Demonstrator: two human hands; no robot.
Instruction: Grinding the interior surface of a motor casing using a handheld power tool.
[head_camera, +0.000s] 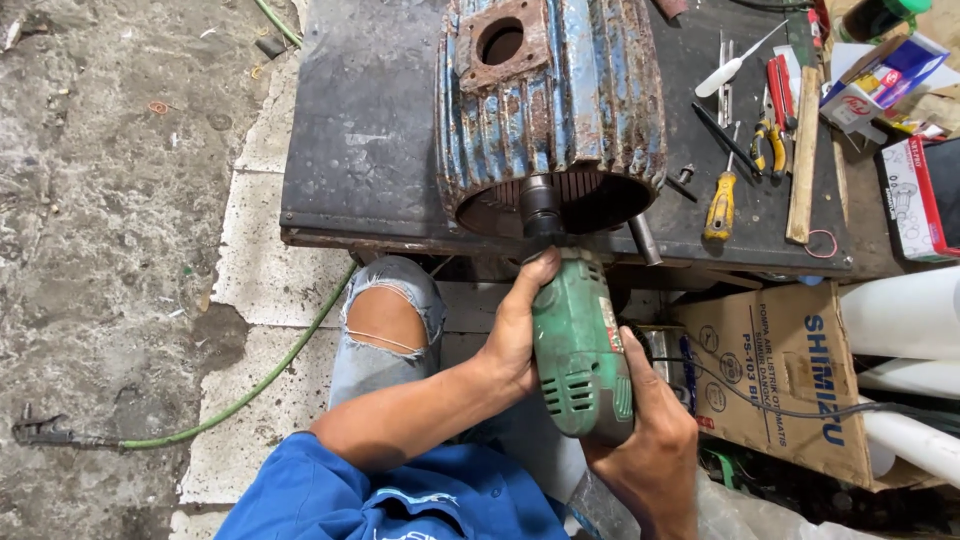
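Right hand (650, 445): wrapped around the rear of the green power tool (580, 350).
Left hand (520, 325): clasped its front.
Tool head (541, 205): sat inside the open end of the rusty blue motor housing (550, 110).
Progress: rust remained; work looked unfinished.
Bench (360, 130): screwdrivers (722, 200) lay beyond.

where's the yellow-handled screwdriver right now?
In the head view, the yellow-handled screwdriver lies on the dark workbench, right of the rusty blue motor housing, between it and a wooden stick, beside the pliers.
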